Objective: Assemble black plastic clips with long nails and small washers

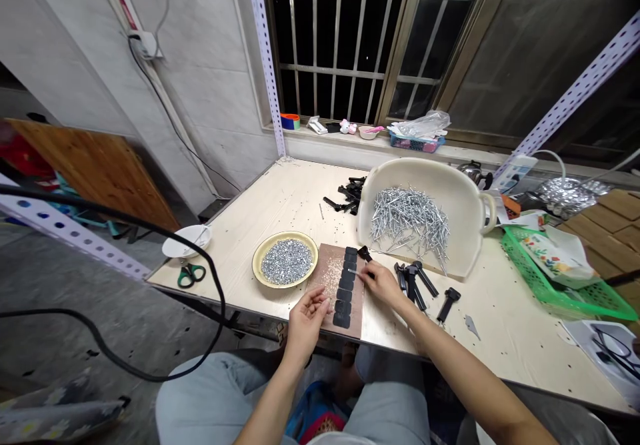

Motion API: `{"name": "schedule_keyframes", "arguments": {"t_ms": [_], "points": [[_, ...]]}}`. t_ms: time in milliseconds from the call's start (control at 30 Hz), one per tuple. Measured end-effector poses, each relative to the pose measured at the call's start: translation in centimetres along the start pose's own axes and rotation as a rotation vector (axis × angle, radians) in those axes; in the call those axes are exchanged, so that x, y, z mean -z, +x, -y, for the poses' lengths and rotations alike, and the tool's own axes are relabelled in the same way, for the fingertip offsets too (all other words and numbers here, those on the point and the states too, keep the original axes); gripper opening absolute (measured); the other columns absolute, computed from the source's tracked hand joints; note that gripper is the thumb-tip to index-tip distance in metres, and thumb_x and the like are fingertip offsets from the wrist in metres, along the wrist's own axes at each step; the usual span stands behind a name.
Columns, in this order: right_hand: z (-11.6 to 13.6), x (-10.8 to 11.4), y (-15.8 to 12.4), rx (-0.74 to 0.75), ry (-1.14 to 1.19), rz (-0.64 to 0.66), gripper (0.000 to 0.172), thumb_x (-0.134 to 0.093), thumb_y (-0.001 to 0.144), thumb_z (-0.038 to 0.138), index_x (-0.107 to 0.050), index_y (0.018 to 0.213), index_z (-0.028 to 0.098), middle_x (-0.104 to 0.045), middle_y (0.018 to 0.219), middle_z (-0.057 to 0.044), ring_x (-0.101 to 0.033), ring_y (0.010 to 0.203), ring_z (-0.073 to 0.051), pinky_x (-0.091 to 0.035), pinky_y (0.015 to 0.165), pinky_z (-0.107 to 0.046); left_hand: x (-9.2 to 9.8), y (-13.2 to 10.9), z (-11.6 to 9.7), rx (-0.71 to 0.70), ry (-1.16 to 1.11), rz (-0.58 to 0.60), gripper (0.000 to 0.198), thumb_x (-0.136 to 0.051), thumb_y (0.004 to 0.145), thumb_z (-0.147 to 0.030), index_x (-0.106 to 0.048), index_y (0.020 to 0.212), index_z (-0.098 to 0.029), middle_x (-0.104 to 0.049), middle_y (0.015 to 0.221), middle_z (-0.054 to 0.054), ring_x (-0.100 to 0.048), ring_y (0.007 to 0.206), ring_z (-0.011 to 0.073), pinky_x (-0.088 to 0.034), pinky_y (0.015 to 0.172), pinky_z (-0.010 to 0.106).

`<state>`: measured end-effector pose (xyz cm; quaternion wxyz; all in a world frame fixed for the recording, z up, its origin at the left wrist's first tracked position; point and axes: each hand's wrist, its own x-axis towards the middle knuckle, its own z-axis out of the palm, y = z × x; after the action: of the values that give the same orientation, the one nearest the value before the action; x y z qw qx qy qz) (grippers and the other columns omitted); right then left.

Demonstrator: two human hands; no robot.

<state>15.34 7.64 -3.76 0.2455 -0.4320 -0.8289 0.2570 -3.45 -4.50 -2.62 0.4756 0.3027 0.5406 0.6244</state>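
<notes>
My right hand (381,283) pinches a thin silver metal pin (354,272) over a row of black pieces (345,295). These lie along the right side of a brown board (356,318). Small pale bits (332,275) are scattered on the board's left half. My left hand (306,318) is at the board's left edge, fingers curled and thumb near the fingertips; whatever is between them is too small to make out. Left of the board stands a yellow-rimmed bowl (256,273) full of small silver metal parts (287,262).
A large cream basin (463,245) lies tipped, holding many silver pins (410,218). Black handle-like parts (413,281) lie right of the board, more (347,195) behind. Green-handled scissors (191,275) and a white bowl (186,241) sit left; a green basket (560,291) sits right.
</notes>
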Motion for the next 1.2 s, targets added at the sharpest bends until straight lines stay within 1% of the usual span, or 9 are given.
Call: {"name": "schedule_keyframes", "arguments": {"t_ms": [67, 133, 300, 467, 633, 767, 967, 1133, 1200], "points": [[0.5, 0.0, -0.7, 0.115, 0.074, 0.192, 0.013, -0.056, 0.080, 0.025, -0.060, 0.070, 0.019, -0.059, 0.074, -0.002, -0.055, 0.071, -0.016, -0.042, 0.066, -0.026, 0.4, 0.1, -0.1, -0.001, 0.016, -0.026, 0.036, -0.069, 0.063, -0.030, -0.062, 0.094, -0.014, -0.062, 0.079, 0.004, -0.059, 0.067, 0.0110, -0.050, 0.065, 0.024], [0.9, 0.0, -0.9, 0.149, 0.119, 0.242, 0.012, -0.057, 0.079, 0.026, -0.061, 0.071, 0.019, -0.060, 0.075, -0.002, -0.056, 0.072, -0.016, -0.042, 0.067, -0.026, 0.6, 0.1, -0.3, -0.001, 0.027, -0.043, 0.034, -0.069, 0.064, -0.031, -0.062, 0.092, -0.013, -0.063, 0.079, 0.004, -0.058, 0.065, 0.0104, -0.049, 0.064, 0.023], [1.1, -0.1, 0.0, -0.052, 0.052, -0.068, 0.014, -0.053, 0.081, 0.023, -0.060, 0.070, 0.017, -0.059, 0.080, -0.005, -0.055, 0.077, -0.018, -0.042, 0.071, -0.030, 0.6, 0.0, -0.6, -0.014, 0.042, -0.030, 0.033, -0.068, 0.064, -0.031, -0.062, 0.091, -0.013, -0.064, 0.082, 0.006, -0.059, 0.066, 0.0118, -0.049, 0.066, 0.025], [1.3, 0.1, -1.0, 0.124, 0.196, 0.309, 0.014, -0.059, 0.078, 0.027, -0.061, 0.068, 0.018, -0.060, 0.073, -0.002, -0.055, 0.071, -0.016, -0.043, 0.068, -0.027, 0.9, -0.2, -0.8, -0.043, 0.073, -0.065, 0.030, -0.067, 0.065, -0.032, -0.063, 0.088, -0.013, -0.065, 0.080, 0.006, -0.059, 0.064, 0.0126, -0.049, 0.064, 0.026], [1.4, 0.3, -0.9, -0.095, 0.040, -0.045, 0.016, -0.053, 0.081, 0.025, -0.060, 0.070, 0.017, -0.059, 0.078, -0.005, -0.054, 0.078, -0.019, -0.041, 0.072, -0.031, 0.6, -0.5, -1.1, -0.076, 0.100, -0.024, 0.028, -0.066, 0.066, -0.032, -0.064, 0.087, -0.014, -0.065, 0.076, 0.004, -0.060, 0.064, 0.0124, -0.049, 0.065, 0.025], [1.8, -0.6, -2.2, 0.071, 0.167, 0.253, 0.012, -0.060, 0.076, 0.022, -0.060, 0.064, 0.018, -0.060, 0.071, -0.002, -0.055, 0.071, -0.016, -0.041, 0.067, -0.026, 1.1, -0.5, -1.2, -0.104, 0.132, -0.078, 0.028, -0.065, 0.067, -0.032, -0.063, 0.088, -0.014, -0.066, 0.077, 0.005, -0.059, 0.065, 0.0124, -0.048, 0.064, 0.024], [1.3, -0.1, -0.6, -0.158, 0.053, -0.066, 0.012, -0.055, 0.079, 0.022, -0.060, 0.069, 0.016, -0.059, 0.078, -0.005, -0.053, 0.078, -0.018, -0.040, 0.072, -0.029, 0.9, -0.7, -1.0, -0.124, 0.171, -0.021, 0.026, -0.064, 0.069, -0.032, -0.063, 0.087, -0.014, -0.065, 0.077, 0.004, -0.058, 0.064, 0.0121, -0.047, 0.065, 0.024], [1.2, -0.5, -1.4, -0.071, 0.192, 0.195, 0.010, -0.062, 0.072, 0.018, -0.060, 0.062, 0.016, -0.060, 0.071, -0.002, -0.055, 0.070, -0.015, -0.041, 0.065, -0.024, 1.3, -0.6, -0.9, -0.134, 0.191, -0.059, 0.024, -0.063, 0.069, -0.032, -0.064, 0.086, -0.014, -0.065, 0.075, 0.003, -0.057, 0.064, 0.0115, -0.046, 0.065, 0.023], [1.6, -0.4, -1.9, -0.093, 0.225, 0.189, 0.010, -0.061, 0.073, 0.018, -0.060, 0.064, 0.015, -0.061, 0.072, -0.002, -0.055, 0.070, -0.015, -0.041, 0.066, -0.024, 1.3, -0.4, -0.9, -0.128, 0.185, -0.079, 0.024, -0.064, 0.069, -0.033, -0.064, 0.084, -0.015, -0.065, 0.074, 0.003, -0.057, 0.064, 0.0116, -0.046, 0.064, 0.023]]}}
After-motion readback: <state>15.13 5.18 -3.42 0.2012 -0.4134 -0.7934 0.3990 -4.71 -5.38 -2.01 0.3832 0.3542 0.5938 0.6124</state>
